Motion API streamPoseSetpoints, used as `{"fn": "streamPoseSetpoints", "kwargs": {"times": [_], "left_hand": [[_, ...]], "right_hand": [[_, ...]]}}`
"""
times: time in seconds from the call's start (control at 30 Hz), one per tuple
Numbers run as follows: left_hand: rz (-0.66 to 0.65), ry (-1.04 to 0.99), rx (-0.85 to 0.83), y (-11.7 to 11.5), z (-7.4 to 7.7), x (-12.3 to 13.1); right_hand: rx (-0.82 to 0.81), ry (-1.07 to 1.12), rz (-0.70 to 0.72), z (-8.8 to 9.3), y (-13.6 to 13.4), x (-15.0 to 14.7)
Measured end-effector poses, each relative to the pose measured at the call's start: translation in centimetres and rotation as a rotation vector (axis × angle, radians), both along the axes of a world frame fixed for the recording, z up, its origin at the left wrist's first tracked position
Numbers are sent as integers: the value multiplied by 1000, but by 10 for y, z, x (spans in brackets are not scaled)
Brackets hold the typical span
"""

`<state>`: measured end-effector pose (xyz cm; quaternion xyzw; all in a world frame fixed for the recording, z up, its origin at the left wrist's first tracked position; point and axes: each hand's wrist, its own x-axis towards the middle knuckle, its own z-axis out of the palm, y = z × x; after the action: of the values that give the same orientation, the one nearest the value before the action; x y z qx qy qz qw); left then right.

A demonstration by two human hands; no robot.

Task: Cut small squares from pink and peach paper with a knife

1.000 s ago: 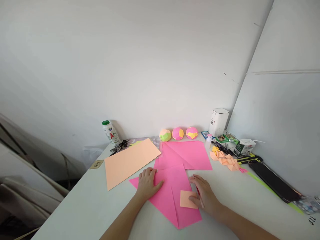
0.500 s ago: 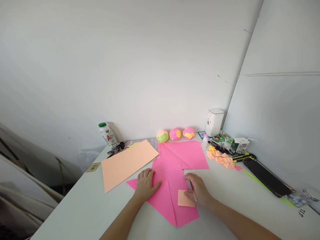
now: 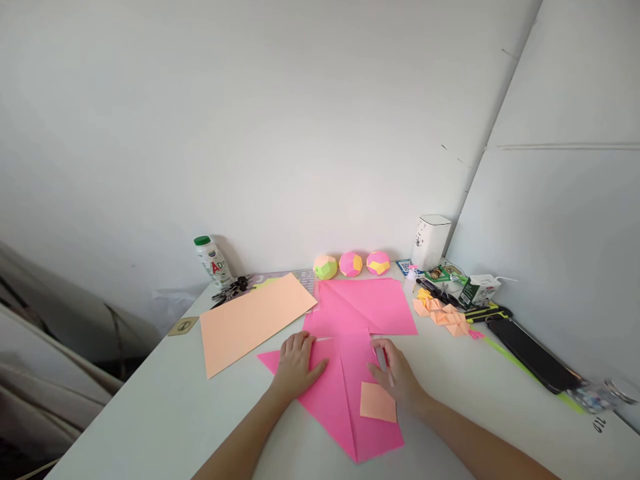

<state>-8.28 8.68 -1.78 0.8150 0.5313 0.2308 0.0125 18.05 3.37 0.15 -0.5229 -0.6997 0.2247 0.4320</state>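
A creased pink paper sheet (image 3: 325, 387) with a pointed lower corner lies on the white table. My left hand (image 3: 296, 363) rests open on its left part, fingers spread and pressing down. A small peach paper square (image 3: 378, 402) lies on the sheet's right part. Beside that square, my right hand (image 3: 397, 377) is curled round a slim, pale stick-like tool (image 3: 383, 360), its exact kind unclear. The thumb and fingertips of this hand are over the sheet's right edge. Behind it lies another pink sheet (image 3: 370, 307).
To the left lies a large peach sheet (image 3: 255, 323). Along the wall stand a white bottle (image 3: 214, 260), several paper balls (image 3: 351, 264) and a white container (image 3: 431, 241). Folded peach pieces (image 3: 443, 315), a box cutter (image 3: 489, 313) and a black phone-like slab (image 3: 533, 353) lie right.
The front pink sheet has shifted slightly right and towards me, with the peach square on it. Both hands have moved a little right. The tool in my right hand has turned.
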Motion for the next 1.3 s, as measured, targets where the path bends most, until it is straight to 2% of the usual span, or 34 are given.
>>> {"fn": "streamPoseSetpoints", "kwargs": {"times": [0.17, 0.5, 0.8, 1.3], "left_hand": [[-16, -10, -8, -9, -1, 9], [-22, -24, -9, -18, -4, 17], [-16, -50, -16, -17, -4, 16], [-84, -230, -19, -16, 2, 9]], "right_hand": [[52, 27, -70, 2, 9, 8], [-156, 158, -29, 15, 2, 12], [-249, 225, 19, 6, 4, 15], [-183, 352, -56, -1, 5, 26]]}}
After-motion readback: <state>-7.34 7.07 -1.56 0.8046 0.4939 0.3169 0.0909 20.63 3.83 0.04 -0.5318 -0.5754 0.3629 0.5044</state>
